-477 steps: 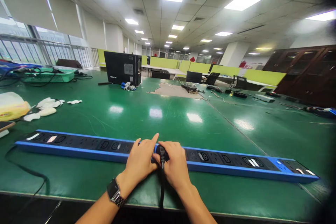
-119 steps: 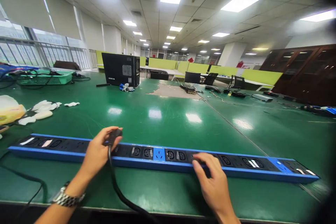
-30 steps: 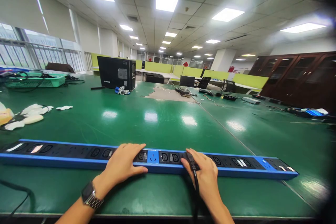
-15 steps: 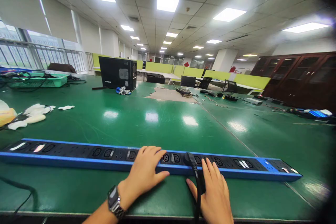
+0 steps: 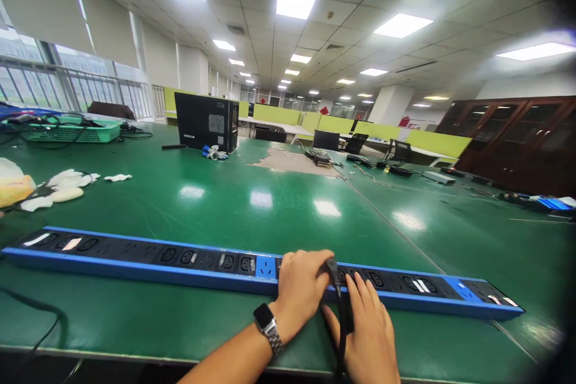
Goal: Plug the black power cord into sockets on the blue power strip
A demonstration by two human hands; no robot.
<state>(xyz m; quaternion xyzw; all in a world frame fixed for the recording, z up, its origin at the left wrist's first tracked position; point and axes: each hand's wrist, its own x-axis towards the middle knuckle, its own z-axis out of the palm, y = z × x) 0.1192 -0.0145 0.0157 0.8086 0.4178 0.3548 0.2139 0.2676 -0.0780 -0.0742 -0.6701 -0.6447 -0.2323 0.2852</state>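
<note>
A long blue-edged power strip with a black socket face lies across the front of the green table. My left hand, with a watch on its wrist, is closed on a black plug at the strip's face. Whether the plug is fully seated is hidden by my fingers. From the plug a black power cord drops toward me and runs off the bottom. Just right of the cord is my right hand, its fingers stretched over the strip's front edge and its thumb apart from them.
A black computer case stands at the back left, with a blue and white glove before it. Farther left are a green basket of cables and some white scraps. Another dark cable lies at the front left.
My left hand has moved right along the strip and closed on the plug, uncovering a blue socket. My right hand has stayed about where it was. The view has shifted slightly.
</note>
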